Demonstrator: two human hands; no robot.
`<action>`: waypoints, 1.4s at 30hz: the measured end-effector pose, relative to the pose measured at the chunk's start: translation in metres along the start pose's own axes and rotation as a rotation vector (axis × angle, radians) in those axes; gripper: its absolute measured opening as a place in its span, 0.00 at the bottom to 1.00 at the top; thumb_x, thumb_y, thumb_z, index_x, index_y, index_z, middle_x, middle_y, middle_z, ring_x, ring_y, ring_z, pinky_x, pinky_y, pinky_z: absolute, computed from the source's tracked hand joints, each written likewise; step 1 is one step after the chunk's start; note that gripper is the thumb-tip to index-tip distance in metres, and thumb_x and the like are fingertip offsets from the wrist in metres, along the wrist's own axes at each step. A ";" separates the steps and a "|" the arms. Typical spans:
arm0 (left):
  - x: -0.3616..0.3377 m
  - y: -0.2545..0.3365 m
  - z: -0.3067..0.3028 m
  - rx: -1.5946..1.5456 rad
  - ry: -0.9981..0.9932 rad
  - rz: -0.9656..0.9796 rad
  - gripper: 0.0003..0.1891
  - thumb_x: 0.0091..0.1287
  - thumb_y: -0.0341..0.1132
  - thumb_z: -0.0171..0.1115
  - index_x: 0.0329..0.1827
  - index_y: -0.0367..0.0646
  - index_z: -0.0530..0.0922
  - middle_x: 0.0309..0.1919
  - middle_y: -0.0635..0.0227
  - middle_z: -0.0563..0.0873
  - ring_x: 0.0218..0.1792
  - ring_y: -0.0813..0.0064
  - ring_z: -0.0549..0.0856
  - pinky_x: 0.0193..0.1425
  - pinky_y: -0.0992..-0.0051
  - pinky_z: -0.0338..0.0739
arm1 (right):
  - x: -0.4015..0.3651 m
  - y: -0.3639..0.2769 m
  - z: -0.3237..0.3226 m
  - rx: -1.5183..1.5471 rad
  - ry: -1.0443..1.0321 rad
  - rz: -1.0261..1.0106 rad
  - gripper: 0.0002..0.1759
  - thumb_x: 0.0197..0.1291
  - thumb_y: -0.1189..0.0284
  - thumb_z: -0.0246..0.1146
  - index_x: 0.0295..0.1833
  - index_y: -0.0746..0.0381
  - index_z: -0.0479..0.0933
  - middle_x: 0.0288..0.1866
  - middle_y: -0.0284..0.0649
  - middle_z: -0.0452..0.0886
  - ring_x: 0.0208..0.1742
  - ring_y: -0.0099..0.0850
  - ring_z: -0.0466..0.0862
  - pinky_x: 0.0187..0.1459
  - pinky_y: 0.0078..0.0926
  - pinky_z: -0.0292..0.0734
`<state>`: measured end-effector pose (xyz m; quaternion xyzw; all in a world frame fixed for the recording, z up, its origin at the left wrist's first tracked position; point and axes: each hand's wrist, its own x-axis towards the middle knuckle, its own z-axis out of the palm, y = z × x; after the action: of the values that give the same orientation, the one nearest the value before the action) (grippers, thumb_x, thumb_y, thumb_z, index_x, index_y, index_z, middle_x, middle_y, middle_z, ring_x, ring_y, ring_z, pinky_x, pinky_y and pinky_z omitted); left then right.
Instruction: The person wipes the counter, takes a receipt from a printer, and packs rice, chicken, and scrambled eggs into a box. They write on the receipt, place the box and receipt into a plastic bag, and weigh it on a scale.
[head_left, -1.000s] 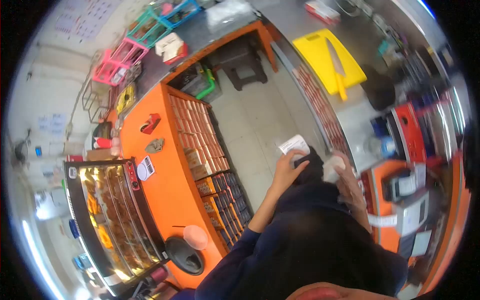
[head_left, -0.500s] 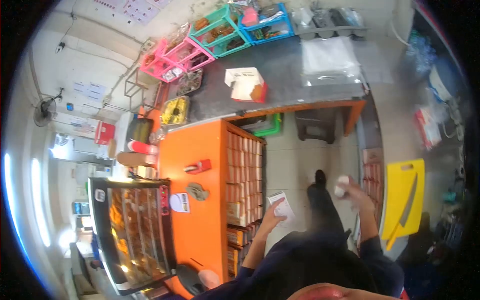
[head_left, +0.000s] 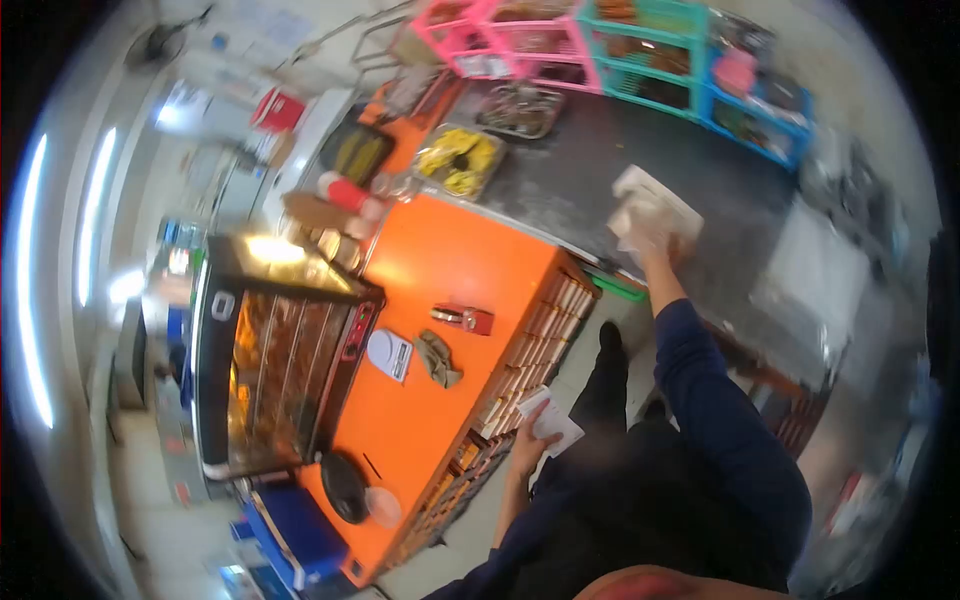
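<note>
My left hand [head_left: 532,445] is closed on a printed white paper slip [head_left: 558,428], held low beside the orange counter. My right hand [head_left: 652,238] is stretched out over the dark countertop, at an open white food box [head_left: 672,200]. A blurred whitish shape is at its fingers, and I cannot make out what it is or whether the fingers grip it. The hand covers much of the box.
On the orange counter [head_left: 440,240] lie a red device [head_left: 463,319], a crumpled cloth [head_left: 437,360] and a black dish [head_left: 344,488]. A lit food warmer [head_left: 285,370] stands at left. A foil tray of yellow food [head_left: 460,160], coloured baskets [head_left: 640,60] and plastic sheets [head_left: 815,265] are on the dark countertop.
My right hand has gone from low over the floor, holding something small and white, out to the food box. The view has turned and shifted left. My left hand keeps the paper slip.
</note>
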<state>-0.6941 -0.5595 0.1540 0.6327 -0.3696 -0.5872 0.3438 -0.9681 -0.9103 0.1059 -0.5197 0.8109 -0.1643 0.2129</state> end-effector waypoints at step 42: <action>0.590 0.152 -0.168 -0.290 0.470 0.204 0.27 0.63 0.24 0.57 0.68 0.33 0.67 0.57 0.51 0.80 0.57 0.65 0.80 0.60 0.69 0.72 | 0.211 -0.476 0.310 0.478 0.133 -0.738 0.37 0.57 0.82 0.51 0.74 0.68 0.52 0.65 0.62 0.68 0.66 0.54 0.68 0.66 0.40 0.63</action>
<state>-0.5148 -1.1476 0.0098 0.6554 -0.2535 -0.4337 0.5640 -0.5183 -1.3101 0.0363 -0.6990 0.5221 -0.4452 0.2017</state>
